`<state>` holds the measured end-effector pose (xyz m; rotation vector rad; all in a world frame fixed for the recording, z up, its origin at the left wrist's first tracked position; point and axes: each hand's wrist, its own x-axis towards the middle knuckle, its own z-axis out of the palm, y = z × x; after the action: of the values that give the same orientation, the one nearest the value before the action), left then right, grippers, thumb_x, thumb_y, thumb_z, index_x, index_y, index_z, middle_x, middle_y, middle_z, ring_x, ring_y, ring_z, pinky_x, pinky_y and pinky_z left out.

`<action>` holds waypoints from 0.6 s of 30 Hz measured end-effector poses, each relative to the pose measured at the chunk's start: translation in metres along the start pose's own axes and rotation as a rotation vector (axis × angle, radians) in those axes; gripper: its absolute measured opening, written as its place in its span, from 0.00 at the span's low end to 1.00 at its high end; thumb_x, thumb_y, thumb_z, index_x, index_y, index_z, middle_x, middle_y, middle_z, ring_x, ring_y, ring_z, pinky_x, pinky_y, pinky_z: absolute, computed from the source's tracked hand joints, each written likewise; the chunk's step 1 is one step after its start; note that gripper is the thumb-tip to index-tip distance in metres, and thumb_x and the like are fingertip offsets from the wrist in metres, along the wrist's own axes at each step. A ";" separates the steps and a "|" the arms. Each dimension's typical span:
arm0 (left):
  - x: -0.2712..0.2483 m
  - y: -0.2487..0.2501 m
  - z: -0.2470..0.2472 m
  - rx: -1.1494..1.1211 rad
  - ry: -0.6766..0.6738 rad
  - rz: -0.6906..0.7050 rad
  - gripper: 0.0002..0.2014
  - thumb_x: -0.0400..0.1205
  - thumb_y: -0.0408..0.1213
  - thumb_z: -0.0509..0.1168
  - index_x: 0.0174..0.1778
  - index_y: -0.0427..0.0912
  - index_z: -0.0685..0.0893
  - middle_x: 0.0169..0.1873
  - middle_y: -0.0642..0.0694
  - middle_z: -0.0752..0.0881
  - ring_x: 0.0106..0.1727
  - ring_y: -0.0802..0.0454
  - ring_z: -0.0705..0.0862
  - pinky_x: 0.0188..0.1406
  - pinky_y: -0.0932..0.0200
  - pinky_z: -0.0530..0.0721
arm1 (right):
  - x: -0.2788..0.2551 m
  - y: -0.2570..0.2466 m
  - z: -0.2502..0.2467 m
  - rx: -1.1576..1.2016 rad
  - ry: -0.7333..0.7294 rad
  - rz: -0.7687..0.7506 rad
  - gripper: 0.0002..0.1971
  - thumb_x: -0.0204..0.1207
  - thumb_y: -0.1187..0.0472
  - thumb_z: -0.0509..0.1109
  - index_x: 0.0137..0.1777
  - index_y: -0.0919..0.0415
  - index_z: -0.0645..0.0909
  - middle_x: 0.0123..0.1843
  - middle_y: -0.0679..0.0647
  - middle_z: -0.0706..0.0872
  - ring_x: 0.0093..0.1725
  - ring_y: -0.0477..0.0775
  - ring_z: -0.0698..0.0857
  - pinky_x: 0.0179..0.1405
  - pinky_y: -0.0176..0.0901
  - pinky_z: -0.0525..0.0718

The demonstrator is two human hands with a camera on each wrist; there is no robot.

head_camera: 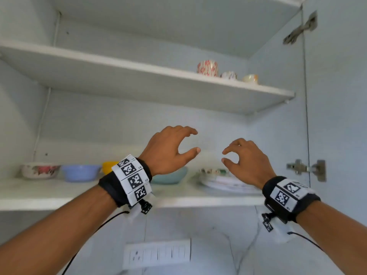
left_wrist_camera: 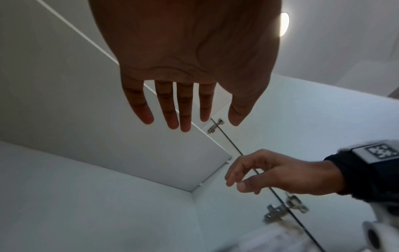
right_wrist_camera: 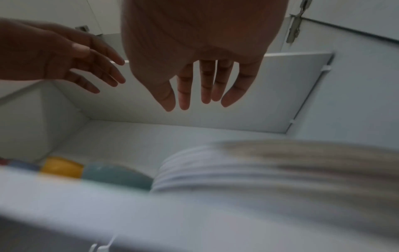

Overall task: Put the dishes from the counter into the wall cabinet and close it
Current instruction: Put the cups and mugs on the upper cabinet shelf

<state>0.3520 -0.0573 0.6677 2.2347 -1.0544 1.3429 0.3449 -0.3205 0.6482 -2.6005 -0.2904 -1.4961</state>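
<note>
The wall cabinet stands open, its lower shelf (head_camera: 59, 197) at wrist height. On that shelf stand a floral bowl (head_camera: 39, 170), a blue bowl (head_camera: 80, 172), a yellow bowl (head_camera: 108, 165), a teal bowl (head_camera: 170, 176) and a stack of plates (head_camera: 224, 181). My left hand (head_camera: 196, 140) hovers above the teal bowl, fingers loosely curved and holding nothing. My right hand (head_camera: 224, 156) hovers empty above the plates. The right wrist view shows the plates (right_wrist_camera: 259, 170), teal bowl (right_wrist_camera: 116, 173) and yellow bowl (right_wrist_camera: 62, 166) blurred beneath my right hand (right_wrist_camera: 176, 108). In the left wrist view my left hand (left_wrist_camera: 220, 121) shows straight, spread fingers.
The upper shelf (head_camera: 139, 76) carries a red-patterned cup (head_camera: 207, 68) and two small cups (head_camera: 229, 75) at its right end. The open right door (head_camera: 337, 96) hangs on metal hinges (head_camera: 305, 168). A white socket panel (head_camera: 156, 253) sits on the wall below the cabinet.
</note>
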 end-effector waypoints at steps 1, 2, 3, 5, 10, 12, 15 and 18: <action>-0.021 0.006 0.006 -0.033 -0.002 0.005 0.24 0.80 0.62 0.59 0.69 0.58 0.77 0.62 0.58 0.83 0.62 0.54 0.79 0.60 0.46 0.80 | -0.019 -0.005 0.007 0.023 -0.023 -0.005 0.10 0.77 0.45 0.70 0.56 0.42 0.85 0.61 0.40 0.79 0.60 0.46 0.75 0.43 0.46 0.77; -0.037 0.011 0.009 -0.064 0.011 0.022 0.22 0.80 0.61 0.61 0.68 0.56 0.79 0.61 0.58 0.84 0.61 0.54 0.79 0.59 0.48 0.80 | -0.033 -0.008 0.011 0.043 -0.020 -0.020 0.09 0.76 0.45 0.70 0.55 0.41 0.85 0.60 0.40 0.79 0.60 0.46 0.75 0.42 0.45 0.77; -0.056 0.016 0.014 -0.086 0.014 0.037 0.20 0.81 0.60 0.62 0.65 0.55 0.81 0.60 0.58 0.84 0.59 0.55 0.80 0.58 0.50 0.80 | -0.049 -0.011 0.017 0.063 -0.017 -0.039 0.09 0.76 0.46 0.71 0.55 0.42 0.85 0.59 0.39 0.79 0.59 0.46 0.76 0.42 0.45 0.78; -0.095 0.026 0.028 -0.115 -0.009 0.047 0.18 0.81 0.57 0.64 0.62 0.53 0.84 0.57 0.57 0.86 0.56 0.55 0.81 0.55 0.52 0.81 | -0.084 -0.017 0.032 0.100 -0.012 -0.071 0.13 0.75 0.47 0.72 0.58 0.45 0.85 0.59 0.42 0.80 0.60 0.50 0.76 0.44 0.48 0.82; -0.217 0.036 0.085 -0.180 -0.223 -0.101 0.14 0.82 0.54 0.65 0.59 0.52 0.85 0.55 0.57 0.86 0.54 0.54 0.82 0.54 0.56 0.80 | -0.167 -0.019 0.077 0.151 -0.036 -0.104 0.33 0.74 0.51 0.74 0.79 0.52 0.71 0.85 0.55 0.62 0.82 0.61 0.62 0.67 0.57 0.75; -0.275 0.031 0.113 -0.206 -0.364 -0.275 0.15 0.81 0.57 0.64 0.59 0.56 0.85 0.56 0.60 0.85 0.56 0.58 0.81 0.58 0.56 0.79 | -0.200 -0.021 0.097 0.220 -0.076 -0.096 0.29 0.75 0.52 0.75 0.76 0.52 0.75 0.87 0.55 0.58 0.83 0.61 0.61 0.67 0.59 0.76; -0.363 0.022 0.150 -0.189 -0.580 -0.530 0.17 0.78 0.60 0.62 0.57 0.59 0.85 0.57 0.60 0.86 0.57 0.58 0.82 0.61 0.54 0.80 | -0.251 -0.031 0.130 0.271 -0.318 -0.034 0.25 0.76 0.49 0.72 0.73 0.48 0.78 0.84 0.51 0.64 0.79 0.57 0.64 0.68 0.58 0.79; -0.449 0.018 0.170 -0.136 -0.808 -0.738 0.20 0.75 0.60 0.60 0.58 0.58 0.84 0.59 0.56 0.85 0.62 0.53 0.81 0.65 0.54 0.78 | -0.307 -0.045 0.168 0.292 -0.650 0.017 0.23 0.78 0.45 0.67 0.73 0.43 0.76 0.80 0.46 0.67 0.77 0.52 0.65 0.67 0.52 0.79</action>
<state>0.3165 0.0185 0.1941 2.6860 -0.3708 0.0526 0.3250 -0.2735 0.2993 -2.7379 -0.4984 -0.5047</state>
